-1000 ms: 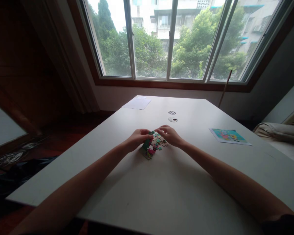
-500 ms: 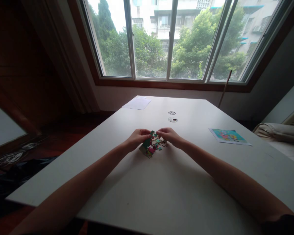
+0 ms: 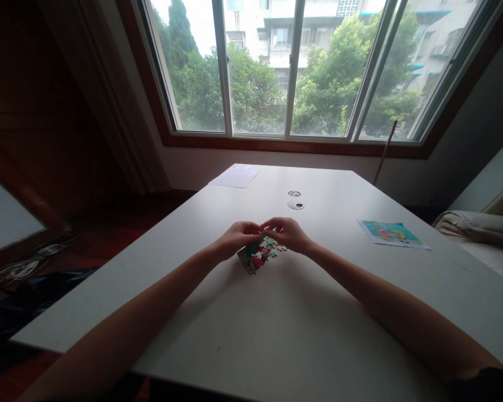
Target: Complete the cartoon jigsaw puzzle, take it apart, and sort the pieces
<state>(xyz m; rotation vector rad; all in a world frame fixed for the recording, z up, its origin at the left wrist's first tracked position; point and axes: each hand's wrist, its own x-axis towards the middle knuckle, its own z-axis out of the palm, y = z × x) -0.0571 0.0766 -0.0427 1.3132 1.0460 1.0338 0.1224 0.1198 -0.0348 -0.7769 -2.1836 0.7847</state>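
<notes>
A small heap of colourful jigsaw pieces (image 3: 260, 254) lies in the middle of the white table (image 3: 285, 324), partly joined into a green and pink patch. My left hand (image 3: 236, 238) rests at the heap's left side with its fingers curled and pinched at the top of the pieces. My right hand (image 3: 288, 232) is at the heap's right, its fingers bent and meeting the left hand's fingertips above the heap. Whatever is pinched between the fingertips is too small to make out.
A printed colour picture sheet (image 3: 392, 233) lies to the right on the table. A white paper (image 3: 235, 177) sits at the far left corner. Two small round objects (image 3: 295, 204) lie beyond the hands. A wide window fills the far wall, and bedding (image 3: 478, 223) shows at the right.
Both hands have drawn closer together over the heap, so their fingertips now meet. The right hand has shifted slightly left and the pieces look more gathered.
</notes>
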